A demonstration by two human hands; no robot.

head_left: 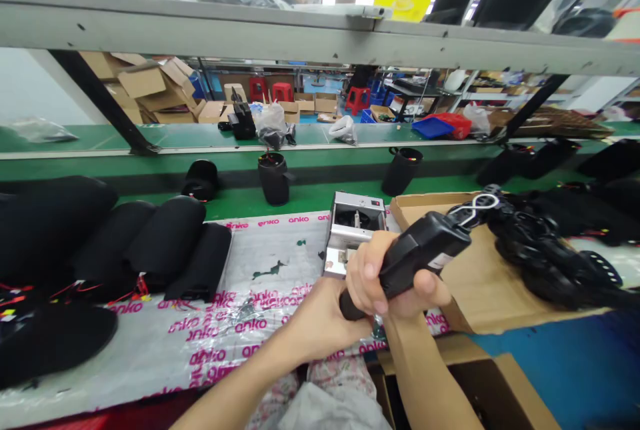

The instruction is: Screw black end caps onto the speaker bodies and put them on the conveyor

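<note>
- Location: I have the black handheld device [425, 251] raised in front of the silver machine [345, 238], above the wrapped bench surface.
- Orientation: its long axis slants from the narrow lower end, beside my left hand [337, 317], up and rightward toward the cardboard tray [480, 290].
- Nearer hand: my right hand [400, 280], directly on the body.
- Right fingers: curled over the casing from the left, thumb on the opposite side; device gripped.
- Left fingers: partly hidden at the narrow end; I cannot tell whether they grasp or merely touch it.
</note>
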